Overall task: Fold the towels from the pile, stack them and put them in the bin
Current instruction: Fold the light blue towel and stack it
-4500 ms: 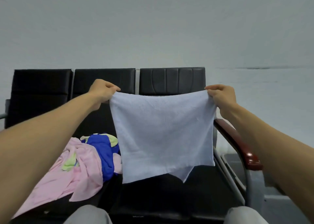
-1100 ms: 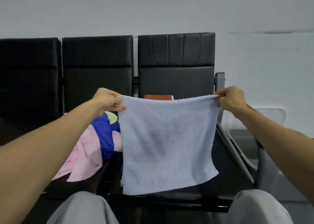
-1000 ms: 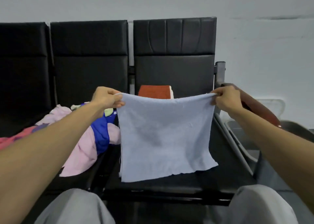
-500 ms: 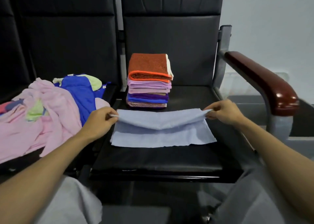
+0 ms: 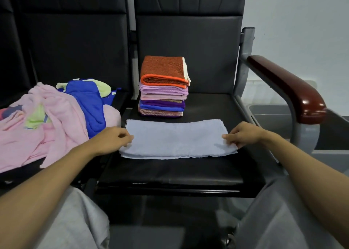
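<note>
A light blue towel lies folded in half on the black seat in front of me. My left hand pinches its left edge. My right hand pinches its right edge near the front corner. Behind the towel stands a stack of folded towels with an orange-brown one on top. The unfolded pile of pink, blue and yellow-green cloth lies on the seat to the left. A grey bin sits on the floor to the right, partly hidden by the armrest.
A dark red armrest on a grey metal post runs along the seat's right side, between the seat and the bin. Black seat backs rise behind. My knees in grey trousers are at the bottom of the view.
The blue towel, held up spread in the air, came down onto the seat and its top edge was laid forward over the lower half. Both hands dropped with it.
</note>
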The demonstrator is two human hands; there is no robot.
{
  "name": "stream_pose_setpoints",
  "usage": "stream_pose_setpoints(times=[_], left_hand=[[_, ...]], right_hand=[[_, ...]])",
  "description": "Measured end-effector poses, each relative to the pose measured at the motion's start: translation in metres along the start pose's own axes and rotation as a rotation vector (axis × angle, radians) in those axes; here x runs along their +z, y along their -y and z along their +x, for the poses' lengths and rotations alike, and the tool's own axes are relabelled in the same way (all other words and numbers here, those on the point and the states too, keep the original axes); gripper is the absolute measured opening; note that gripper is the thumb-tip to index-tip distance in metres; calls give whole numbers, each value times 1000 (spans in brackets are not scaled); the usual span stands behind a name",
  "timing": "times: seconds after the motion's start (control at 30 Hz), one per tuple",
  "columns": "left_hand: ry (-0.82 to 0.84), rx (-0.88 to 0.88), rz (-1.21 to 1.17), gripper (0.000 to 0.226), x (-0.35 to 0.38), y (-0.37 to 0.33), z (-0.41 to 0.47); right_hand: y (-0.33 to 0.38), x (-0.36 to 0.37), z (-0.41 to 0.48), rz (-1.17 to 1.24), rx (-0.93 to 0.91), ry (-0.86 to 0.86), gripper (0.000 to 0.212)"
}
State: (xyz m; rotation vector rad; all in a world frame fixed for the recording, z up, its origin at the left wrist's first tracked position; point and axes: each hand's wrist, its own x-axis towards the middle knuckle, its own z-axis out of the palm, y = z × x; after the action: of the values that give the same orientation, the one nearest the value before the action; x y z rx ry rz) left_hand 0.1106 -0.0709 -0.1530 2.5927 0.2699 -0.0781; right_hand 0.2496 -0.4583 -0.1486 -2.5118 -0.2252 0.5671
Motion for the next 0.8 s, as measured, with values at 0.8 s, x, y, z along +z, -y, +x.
stream_pose_setpoints(times=[0.8], left_hand=[[-107,-439,-822,30,11,-26,41]], right_hand=[[18,16,40,535,70,-208,20]])
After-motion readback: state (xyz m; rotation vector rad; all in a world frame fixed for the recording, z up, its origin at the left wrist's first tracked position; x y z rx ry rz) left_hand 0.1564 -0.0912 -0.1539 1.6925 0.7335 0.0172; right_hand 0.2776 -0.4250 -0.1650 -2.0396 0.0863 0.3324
